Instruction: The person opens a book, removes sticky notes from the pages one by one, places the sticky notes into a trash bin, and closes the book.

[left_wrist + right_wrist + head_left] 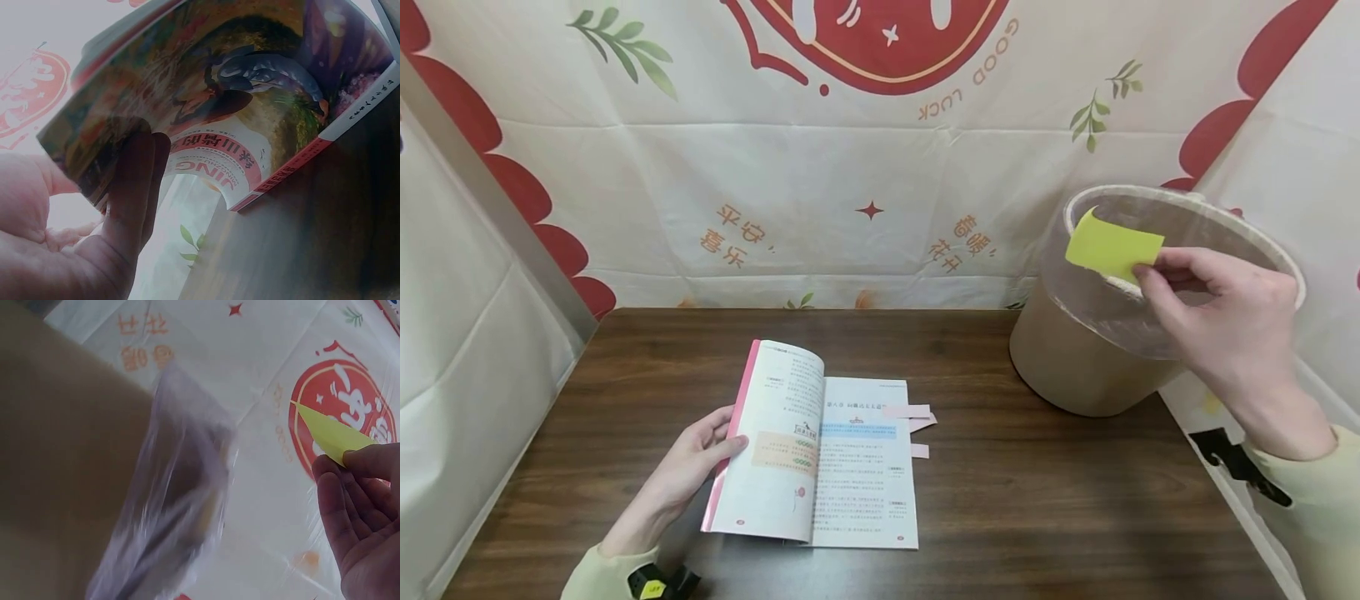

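My right hand pinches a yellow sticky note by one corner, thumb against fingers. In the head view it overlaps the mouth of a tan trash can lined with a clear plastic bag. The note's free end curls upward. My left hand grips the left side of an open book, thumb on the page and fingers behind the cover. That side is raised and bent; its illustrated cover shows in the left wrist view. Pale pink tabs stick out from the right page's edge.
The book rests on a dark wooden table. The trash can stands at the table's back right corner. Behind the table hangs a white printed cloth, with more white cloth along the left side.
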### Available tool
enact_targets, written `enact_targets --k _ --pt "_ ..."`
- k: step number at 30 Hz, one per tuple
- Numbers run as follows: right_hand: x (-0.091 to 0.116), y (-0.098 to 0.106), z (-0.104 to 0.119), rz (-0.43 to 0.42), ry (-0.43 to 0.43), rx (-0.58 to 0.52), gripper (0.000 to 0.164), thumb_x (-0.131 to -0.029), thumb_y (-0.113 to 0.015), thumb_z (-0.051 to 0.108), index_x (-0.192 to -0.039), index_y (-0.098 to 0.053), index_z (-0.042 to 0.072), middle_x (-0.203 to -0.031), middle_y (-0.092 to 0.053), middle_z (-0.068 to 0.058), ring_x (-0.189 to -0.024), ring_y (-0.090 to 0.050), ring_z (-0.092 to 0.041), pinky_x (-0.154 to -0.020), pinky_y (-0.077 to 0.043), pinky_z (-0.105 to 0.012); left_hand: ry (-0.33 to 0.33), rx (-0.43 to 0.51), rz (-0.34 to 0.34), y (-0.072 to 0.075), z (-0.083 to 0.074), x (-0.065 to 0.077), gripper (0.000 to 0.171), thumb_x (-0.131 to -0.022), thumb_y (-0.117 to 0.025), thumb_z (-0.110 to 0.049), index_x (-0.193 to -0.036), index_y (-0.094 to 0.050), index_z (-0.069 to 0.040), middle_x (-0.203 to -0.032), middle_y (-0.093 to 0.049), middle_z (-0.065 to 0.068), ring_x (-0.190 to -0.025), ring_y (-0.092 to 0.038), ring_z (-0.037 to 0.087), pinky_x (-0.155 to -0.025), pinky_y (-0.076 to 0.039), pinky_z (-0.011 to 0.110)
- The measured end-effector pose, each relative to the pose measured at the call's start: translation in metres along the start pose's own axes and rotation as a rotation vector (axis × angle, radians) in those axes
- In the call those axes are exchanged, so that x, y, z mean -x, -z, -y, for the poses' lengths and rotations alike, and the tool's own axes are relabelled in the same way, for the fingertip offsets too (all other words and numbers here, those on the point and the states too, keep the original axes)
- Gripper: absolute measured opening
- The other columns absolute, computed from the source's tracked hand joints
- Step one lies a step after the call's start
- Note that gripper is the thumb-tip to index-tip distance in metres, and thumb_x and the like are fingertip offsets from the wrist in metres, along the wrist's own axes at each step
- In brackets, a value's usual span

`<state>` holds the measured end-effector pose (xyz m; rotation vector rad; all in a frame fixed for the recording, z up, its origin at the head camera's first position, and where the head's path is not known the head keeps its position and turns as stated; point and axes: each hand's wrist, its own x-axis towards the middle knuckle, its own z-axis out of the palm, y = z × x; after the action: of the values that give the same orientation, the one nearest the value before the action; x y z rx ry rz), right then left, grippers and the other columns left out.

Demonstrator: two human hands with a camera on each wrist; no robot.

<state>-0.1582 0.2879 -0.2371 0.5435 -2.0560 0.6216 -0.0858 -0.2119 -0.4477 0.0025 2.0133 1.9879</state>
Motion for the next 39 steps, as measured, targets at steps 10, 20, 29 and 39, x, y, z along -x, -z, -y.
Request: enact_targets --k 10,20,29,39 --pt "-0.008 0.012 -0.016 0.033 -0.069 0.034 0.014 -0.078 -0.070 0.000 -0.089 -0.073 -0.008 -0.083 -0.063 0.024 -0.070 -0.052 0.023 -0.067 -0.038 0.001 0.007 -0.003 -0.008 0.000 -0.001 0.001 0.062 -0.094 -0.061 -0.017 -0.145 -0.031 0.004 -0.121 -0.061 0.021 -0.095 -0.067 0.030 -0.076 -0.055 0.042" --pt "-0.011 0.023 -0.041 0.117 -0.074 0.197 0.023 -0.084 -0.064 0.013 -0.093 -0.073 -0.006 -0.082 -0.072 -0.003 -0.071 -0.041 0.033 -0.067 -0.030 0.002 0.013 0.001 -0.024 0.000 -0.001 0.000 0.060 -0.094 -0.061 -0.016 -0.144 -0.033 0.003 -0.121 -0.061 0.021 -0.095 -0.066 0.031 -0.075 -0.055 0.041" --pt "-0.006 0.029 -0.068 0.166 -0.132 0.270 0.023 -0.082 -0.063 0.015 -0.091 -0.073 -0.004 -0.081 -0.032 0.056 -0.068 -0.032 0.035 -0.063 -0.024 -0.002 0.023 0.000 -0.031 0.000 0.000 0.000 0.061 -0.094 -0.061 -0.017 -0.144 -0.033 0.002 -0.121 -0.061 0.021 -0.095 -0.066 0.031 -0.075 -0.055 0.042" --pt "-0.013 0.039 -0.081 0.418 -0.202 0.398 0.021 -0.085 -0.061 0.016 -0.093 -0.072 0.000 -0.085 -0.068 -0.019 -0.060 -0.039 0.018 -0.053 -0.033 -0.029 0.026 0.000 -0.029 -0.002 -0.001 0.001 0.060 -0.094 -0.061 -0.016 -0.144 -0.033 0.003 -0.122 -0.060 0.021 -0.096 -0.066 0.030 -0.076 -0.055 0.041"
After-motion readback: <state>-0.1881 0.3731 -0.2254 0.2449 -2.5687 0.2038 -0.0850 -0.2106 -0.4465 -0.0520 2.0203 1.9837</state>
